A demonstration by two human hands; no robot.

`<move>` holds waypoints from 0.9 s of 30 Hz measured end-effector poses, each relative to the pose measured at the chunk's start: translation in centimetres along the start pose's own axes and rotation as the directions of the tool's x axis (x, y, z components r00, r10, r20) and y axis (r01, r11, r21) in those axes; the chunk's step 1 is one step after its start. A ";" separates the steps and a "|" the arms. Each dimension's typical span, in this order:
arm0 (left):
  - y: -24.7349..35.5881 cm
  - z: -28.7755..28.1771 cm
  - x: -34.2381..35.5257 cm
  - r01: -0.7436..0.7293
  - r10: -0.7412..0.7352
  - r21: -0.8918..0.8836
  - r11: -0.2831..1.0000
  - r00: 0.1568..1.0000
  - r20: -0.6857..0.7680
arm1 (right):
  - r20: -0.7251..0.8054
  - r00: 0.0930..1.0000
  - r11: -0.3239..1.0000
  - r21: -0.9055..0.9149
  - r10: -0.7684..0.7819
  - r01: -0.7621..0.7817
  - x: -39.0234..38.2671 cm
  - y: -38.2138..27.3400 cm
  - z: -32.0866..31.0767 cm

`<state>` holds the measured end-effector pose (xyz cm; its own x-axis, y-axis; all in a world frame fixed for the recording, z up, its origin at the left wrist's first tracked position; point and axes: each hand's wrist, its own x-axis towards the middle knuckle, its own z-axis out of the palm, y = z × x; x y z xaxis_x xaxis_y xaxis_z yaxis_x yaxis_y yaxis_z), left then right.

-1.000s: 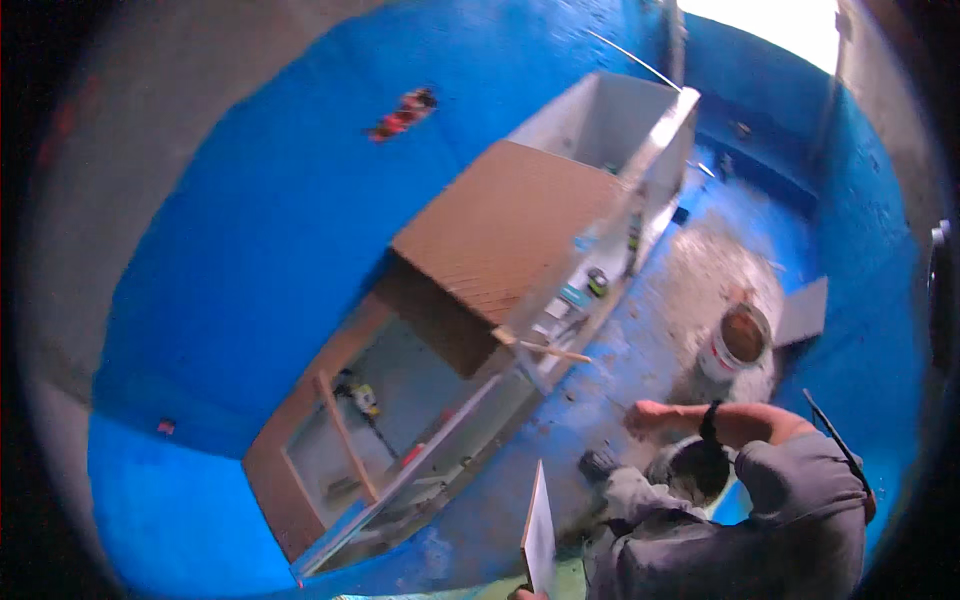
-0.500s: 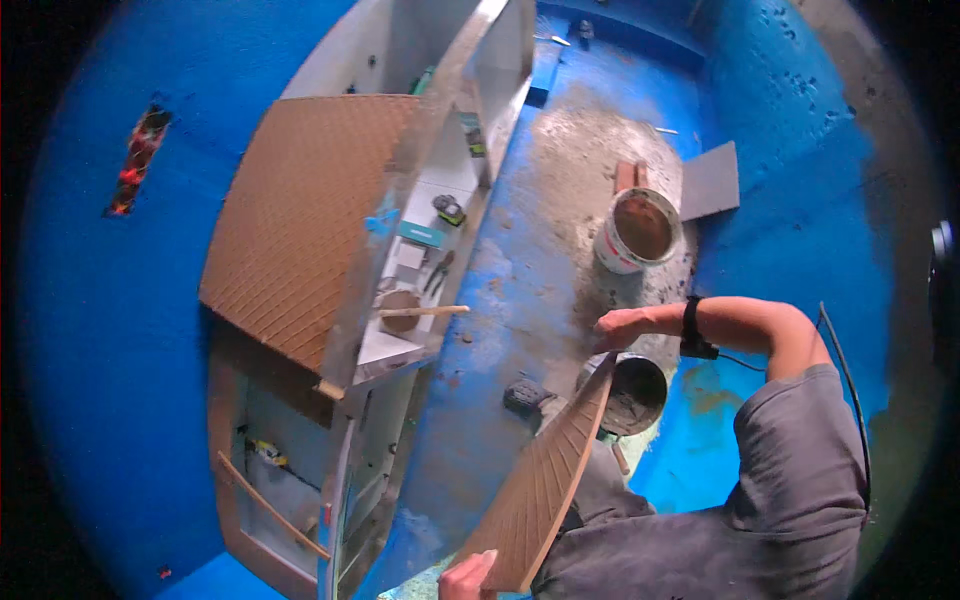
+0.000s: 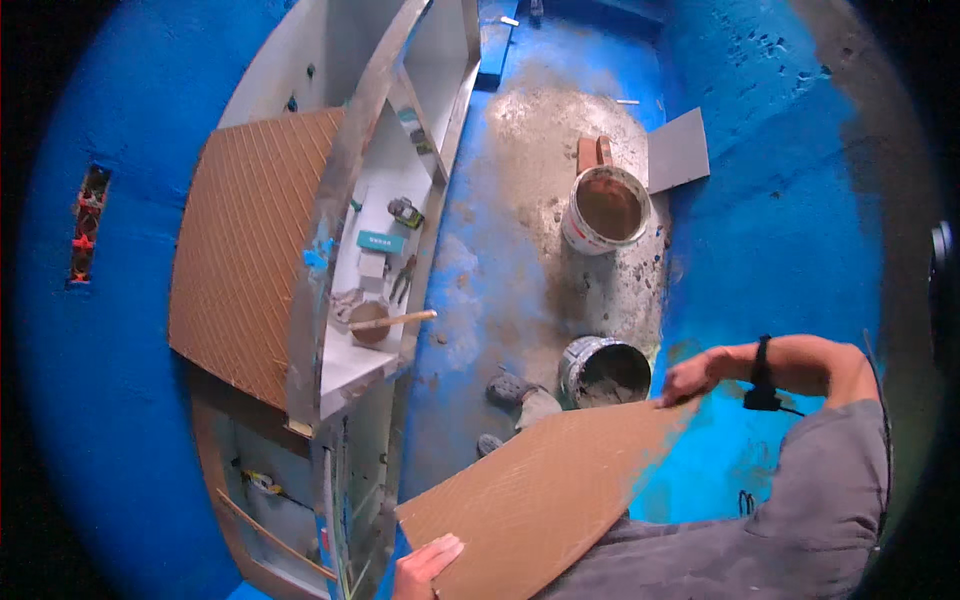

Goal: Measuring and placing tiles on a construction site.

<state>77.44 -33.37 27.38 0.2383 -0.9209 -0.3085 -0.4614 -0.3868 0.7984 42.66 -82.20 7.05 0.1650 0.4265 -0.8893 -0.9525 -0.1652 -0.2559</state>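
A large brown tile [image 3: 545, 475] with a patterned face lies tilted across my lower view. My left hand [image 3: 425, 570] grips its lower left end, thumb on the face. My right hand [image 3: 690, 378] holds its upper right corner; a black band with a cord is on that wrist. Just beyond the tile stands a bucket of dark grey material [image 3: 610, 370], near my shoe [image 3: 508, 388]. A second white bucket [image 3: 605, 208] holds brown muddy water or slurry.
At left stands a long cabinet-like frame [image 3: 350, 190] with a similar tile [image 3: 245, 260], tools, small boxes [image 3: 380, 243] and wood sticks [image 3: 393, 318]. A grey board [image 3: 678, 150] leans by the right blue wall [image 3: 770, 230]. A wall recess [image 3: 88, 225] holds red fittings.
The tile has swung from upright to a flatter slant, showing its broad face. My right hand has moved right and down with it; my view has turned, levelling the scene.
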 end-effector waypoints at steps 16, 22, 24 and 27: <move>12.0 -3.1 29.5 -0.821 0.727 0.045 0.570 0.529 0.438 | -0.450 0.787 0.187 0.893 0.422 0.410 -4.1 17.9 25.3; 24.3 -8.7 34.0 -0.961 0.717 0.192 0.198 0.275 0.640 | -0.519 0.854 0.001 0.855 -0.015 0.519 -2.7 8.6 19.4; 25.8 -10.6 34.5 -0.949 0.687 0.306 0.077 0.273 0.673 | -0.655 0.753 0.030 0.756 0.068 0.654 -3.6 4.5 16.2; 24.9 -16.0 35.8 -0.902 0.747 0.417 0.110 0.352 0.565 | -0.817 0.555 0.132 0.574 0.157 0.808 -6.2 -2.5 9.4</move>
<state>88.17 -75.16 44.49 -0.7431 -0.6399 0.1955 -0.6219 0.7684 0.1510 41.58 -76.07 16.71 0.1509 -0.5159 -0.8433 -0.1394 0.8334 -0.5348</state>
